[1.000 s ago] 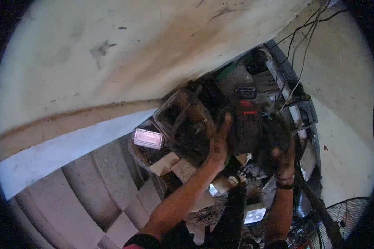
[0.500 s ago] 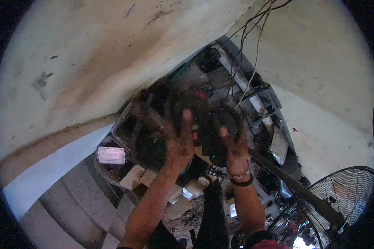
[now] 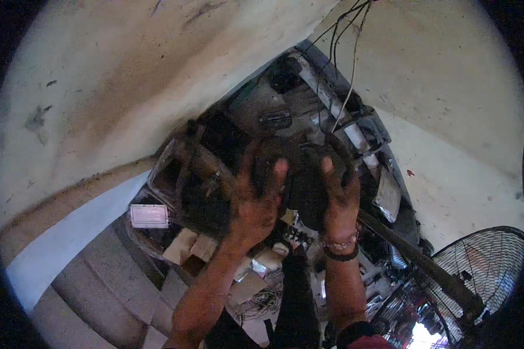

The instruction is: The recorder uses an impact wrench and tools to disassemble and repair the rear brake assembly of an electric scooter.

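In the middle of the view my left hand (image 3: 256, 218) is closed round a dark, rounded object (image 3: 272, 152), its thumb lying along the near side. Beside it my right hand (image 3: 340, 212) grips another dark object (image 3: 312, 186), thumb pointing forward. The two objects are side by side, and I cannot tell whether they touch or are joined. Dim light hides what kind of things they are. A dark bracelet (image 3: 339, 253) circles my right wrist.
A cluttered corner lies below, with a long pale tube (image 3: 326, 96), cardboard boxes (image 3: 180, 247), a pinkish-white box (image 3: 149, 216) and tangled wires (image 3: 261, 303). On the right stands a caged fan (image 3: 489, 267) with a dark pole (image 3: 416, 262). Steps (image 3: 93, 291) are at the lower left; cables (image 3: 355, 64) hang above.
Both hands have shifted slightly right, and the two dark objects sit closer together. A red patch at the far end of the left one no longer shows. The surroundings have shifted slightly left in view.
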Demonstrator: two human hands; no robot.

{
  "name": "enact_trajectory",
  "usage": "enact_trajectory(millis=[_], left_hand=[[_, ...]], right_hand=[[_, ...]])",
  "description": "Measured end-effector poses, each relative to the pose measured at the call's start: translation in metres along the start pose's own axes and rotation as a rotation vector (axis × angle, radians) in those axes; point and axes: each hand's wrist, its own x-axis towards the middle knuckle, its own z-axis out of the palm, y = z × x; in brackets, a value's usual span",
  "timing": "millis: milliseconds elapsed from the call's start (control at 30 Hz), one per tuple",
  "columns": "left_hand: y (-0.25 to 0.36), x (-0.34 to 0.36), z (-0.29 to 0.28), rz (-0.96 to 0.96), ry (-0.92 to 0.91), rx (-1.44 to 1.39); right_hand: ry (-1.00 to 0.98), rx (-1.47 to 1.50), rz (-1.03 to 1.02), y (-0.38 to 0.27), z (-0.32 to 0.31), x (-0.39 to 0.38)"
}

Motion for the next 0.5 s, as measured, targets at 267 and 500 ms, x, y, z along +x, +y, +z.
enact_trajectory(millis=[267,500], left_hand=[[-0.018,-0.004,0.001,-0.061,-0.085,0.092],[0.004,0.001,0.007,-0.128,-0.004,-0.150]], right_hand=[[-0.038,-0.076,0.013,0.035,-0.004,0.011],[-0.248,0.486,-0.361,0.072,-0.010,0.002]])
